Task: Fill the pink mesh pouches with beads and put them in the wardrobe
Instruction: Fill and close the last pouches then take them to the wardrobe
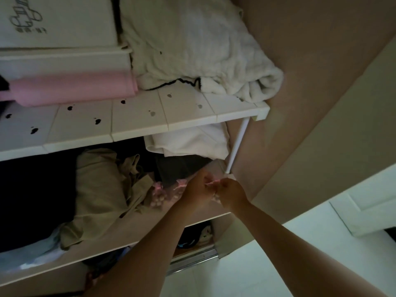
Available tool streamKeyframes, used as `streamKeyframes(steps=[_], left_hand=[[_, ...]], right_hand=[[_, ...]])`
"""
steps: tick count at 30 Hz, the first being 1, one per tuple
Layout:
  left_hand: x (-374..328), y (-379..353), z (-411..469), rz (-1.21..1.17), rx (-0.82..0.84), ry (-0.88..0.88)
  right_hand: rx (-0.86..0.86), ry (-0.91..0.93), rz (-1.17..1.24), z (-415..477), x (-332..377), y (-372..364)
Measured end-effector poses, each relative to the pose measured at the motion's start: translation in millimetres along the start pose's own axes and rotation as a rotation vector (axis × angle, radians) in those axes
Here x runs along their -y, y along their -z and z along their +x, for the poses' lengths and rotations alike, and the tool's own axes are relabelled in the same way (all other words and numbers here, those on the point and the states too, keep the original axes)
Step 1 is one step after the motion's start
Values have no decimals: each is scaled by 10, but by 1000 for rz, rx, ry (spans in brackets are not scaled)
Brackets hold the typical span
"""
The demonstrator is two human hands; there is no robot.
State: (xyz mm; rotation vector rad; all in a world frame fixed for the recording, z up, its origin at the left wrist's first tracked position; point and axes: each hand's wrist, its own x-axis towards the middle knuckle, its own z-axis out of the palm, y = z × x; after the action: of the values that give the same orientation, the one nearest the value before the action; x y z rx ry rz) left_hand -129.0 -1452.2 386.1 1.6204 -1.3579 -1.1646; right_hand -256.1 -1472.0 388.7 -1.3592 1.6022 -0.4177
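Pink mesh pouch of pale beads (216,197) hangs between the left hand (196,188) and the right hand (232,194), which are close together, both pinching its gathered top. They are above the pale wardrobe shelf (150,228). Another filled pink pouch (158,197) lies just left of them, against crumpled beige clothing (100,189).

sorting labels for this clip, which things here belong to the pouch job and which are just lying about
Job: left hand, right hand, held pink pouch, filled pouch, second pouch.
Lying about: white blanket, pink roll, beige garment, folded white cloth.
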Motion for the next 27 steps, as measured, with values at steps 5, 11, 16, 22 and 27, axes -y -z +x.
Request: streamKeyframes(steps=[5, 11, 16, 22, 27], left_hand=[[101, -249, 89, 96, -41, 56], [180, -145, 66, 282, 106, -36], [232, -74, 47, 440, 128, -124], [271, -316, 152, 419, 79, -145], [162, -469, 139, 289, -5, -84]], right_hand=[[-75, 32, -123, 32, -286, -64], [-228, 179, -237, -56, -470, -115], [-161, 155, -486, -1, -470, -249], [-292, 56, -537, -79, -427, -100], [-340, 159, -436, -110, -574, -123]])
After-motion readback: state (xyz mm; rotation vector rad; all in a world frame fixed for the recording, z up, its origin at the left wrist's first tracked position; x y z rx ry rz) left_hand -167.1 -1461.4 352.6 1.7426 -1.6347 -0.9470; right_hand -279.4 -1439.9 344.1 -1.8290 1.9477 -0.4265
